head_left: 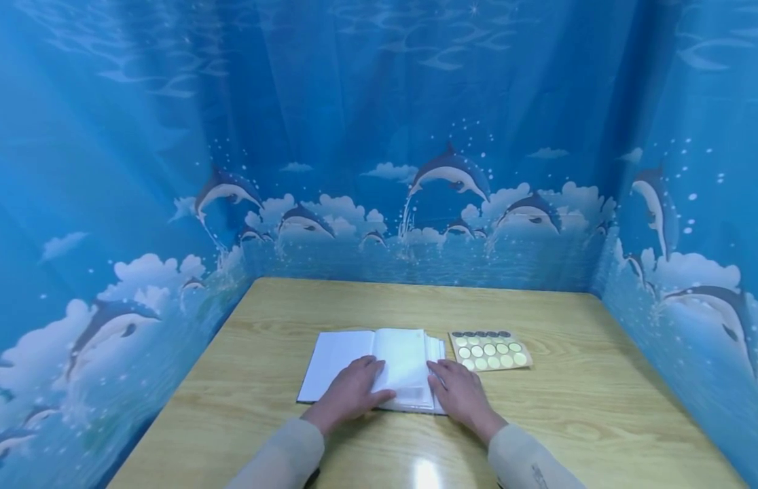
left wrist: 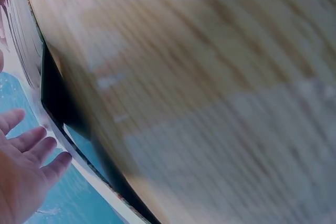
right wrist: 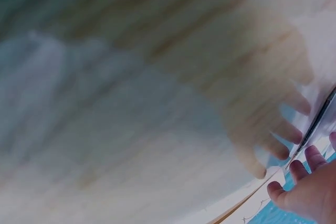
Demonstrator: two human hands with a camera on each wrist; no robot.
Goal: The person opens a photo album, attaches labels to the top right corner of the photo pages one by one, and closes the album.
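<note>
An open notebook (head_left: 401, 354) with white pages and a dark cover edge lies on the table. My left hand (head_left: 354, 388) rests across its left page and the fold, thumb stretched along the lower part of the middle page. At the right edge of the pages, my right hand (head_left: 463, 395) lies with its fingertips on the leaf edges. Several leaves fan out there in steps. The left wrist view shows the left hand's fingers (left wrist: 52, 169) spread and loosely bent beside the cover. In the right wrist view, the right hand's fingers (right wrist: 298, 171) are likewise apart.
A sheet of round gold stickers (head_left: 490, 351) lies just right of the notebook, near the right hand. The wood-grain table (head_left: 244, 380) is glossy and reflects light. A blue dolphin-print curtain (head_left: 367, 136) encloses the back and both sides.
</note>
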